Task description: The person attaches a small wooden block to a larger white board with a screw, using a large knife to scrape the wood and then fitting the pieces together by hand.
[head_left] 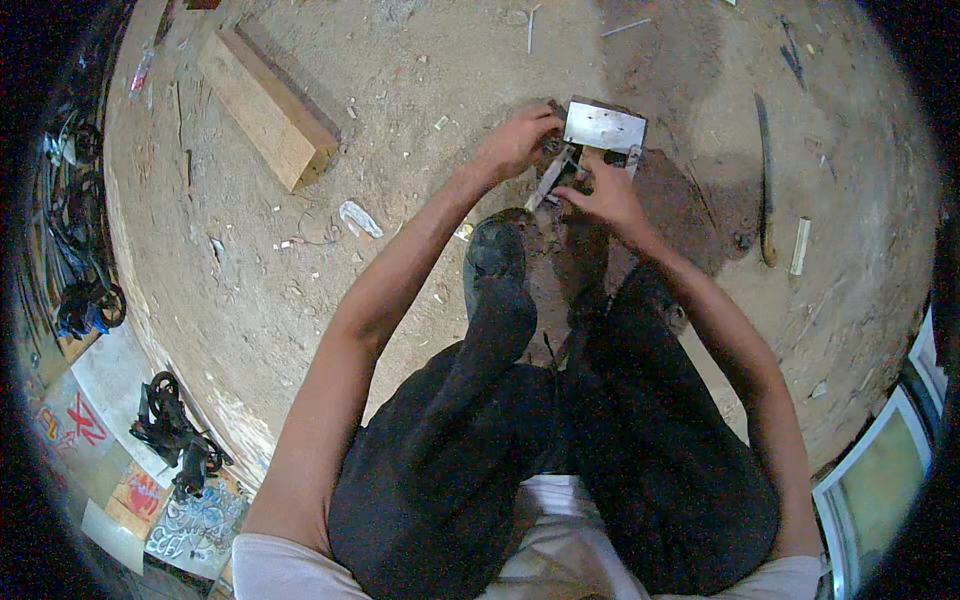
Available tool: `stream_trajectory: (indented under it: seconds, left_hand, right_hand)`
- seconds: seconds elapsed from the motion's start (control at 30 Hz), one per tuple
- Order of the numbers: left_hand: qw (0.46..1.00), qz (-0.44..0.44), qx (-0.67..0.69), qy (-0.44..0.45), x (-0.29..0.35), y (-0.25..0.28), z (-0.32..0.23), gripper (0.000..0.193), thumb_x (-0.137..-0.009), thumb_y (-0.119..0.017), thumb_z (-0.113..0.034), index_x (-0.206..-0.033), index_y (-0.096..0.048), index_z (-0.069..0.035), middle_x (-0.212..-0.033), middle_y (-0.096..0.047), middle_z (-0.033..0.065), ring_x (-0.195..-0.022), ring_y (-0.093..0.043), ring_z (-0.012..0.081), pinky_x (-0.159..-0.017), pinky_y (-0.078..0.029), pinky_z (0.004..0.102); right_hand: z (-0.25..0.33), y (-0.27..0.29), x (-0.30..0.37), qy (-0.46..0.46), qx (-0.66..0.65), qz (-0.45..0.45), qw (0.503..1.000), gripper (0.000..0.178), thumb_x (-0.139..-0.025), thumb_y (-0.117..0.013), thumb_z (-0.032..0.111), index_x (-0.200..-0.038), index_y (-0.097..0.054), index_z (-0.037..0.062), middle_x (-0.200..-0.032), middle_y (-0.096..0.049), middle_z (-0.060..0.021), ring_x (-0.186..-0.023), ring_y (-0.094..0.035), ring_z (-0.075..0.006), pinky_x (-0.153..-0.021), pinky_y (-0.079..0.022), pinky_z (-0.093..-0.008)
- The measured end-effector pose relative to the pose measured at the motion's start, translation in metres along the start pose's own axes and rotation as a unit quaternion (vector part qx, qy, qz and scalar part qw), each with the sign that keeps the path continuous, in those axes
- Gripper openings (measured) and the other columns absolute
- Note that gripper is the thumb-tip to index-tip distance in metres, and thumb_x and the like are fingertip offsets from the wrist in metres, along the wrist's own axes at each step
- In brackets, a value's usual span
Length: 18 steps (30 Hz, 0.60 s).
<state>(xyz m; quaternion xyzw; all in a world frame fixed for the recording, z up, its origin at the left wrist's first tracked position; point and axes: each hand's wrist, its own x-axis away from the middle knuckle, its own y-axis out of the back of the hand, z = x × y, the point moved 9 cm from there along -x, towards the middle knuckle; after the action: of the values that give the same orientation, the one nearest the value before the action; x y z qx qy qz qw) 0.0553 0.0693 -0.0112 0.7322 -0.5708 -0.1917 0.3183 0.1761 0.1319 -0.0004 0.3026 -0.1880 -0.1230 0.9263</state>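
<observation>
On the dirt floor beyond my feet stands a small dark assembly with a pale, flat rectangular plate (606,127) on top; its exact kind is not clear. My left hand (518,145) reaches it from the left, fingers curled over a dark part beside the plate. Just below the plate, my right hand (610,195) bends its fingers into the assembly, with the thumb stretched to the left. Between both hands a narrow light-coloured strip (549,178) slants down toward my shoe (495,250). What the fingertips grip is hidden.
A squared wooden beam (265,105) lies at the far left. On the right are a long dark curved strip (765,180) and a short pale stick (800,246). Crumpled white litter (360,219) lies left of my shoe. Framed panels (875,495) lean at the lower right.
</observation>
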Motion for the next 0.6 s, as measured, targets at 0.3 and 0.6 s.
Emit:
stream_trajectory:
  seconds: [0.3, 0.6]
  left_hand:
    - [0.998, 0.002, -0.019, -0.066, -0.005, 0.000, 0.011, 0.044, -0.071, -0.065, 0.001, -0.113, -0.058, -0.006, -0.116, -0.057, 0.0139, -0.113, -0.053, 0.0347, -0.094, -0.046, 0.0412]
    - [0.998, 0.008, 0.033, -0.051, -0.004, 0.010, 0.003, 0.028, -0.084, -0.063, -0.008, -0.111, -0.062, -0.005, -0.119, -0.059, 0.0166, -0.114, -0.054, 0.0381, -0.097, -0.045, 0.0431]
  right_hand:
    - [-0.008, 0.044, -0.014, -0.044, -0.151, 0.041, 0.987, 0.025, -0.089, -0.065, 0.025, -0.096, -0.065, 0.0012, -0.072, -0.059, -0.0002, -0.062, -0.052, -0.0087, -0.059, -0.045, -0.0268]
    - [-0.005, 0.073, -0.022, -0.016, -0.121, 0.011, 0.992, 0.027, -0.092, -0.061, 0.025, -0.101, -0.066, 0.0005, -0.082, -0.066, -0.0025, -0.072, -0.058, -0.0090, -0.067, -0.048, -0.0261]
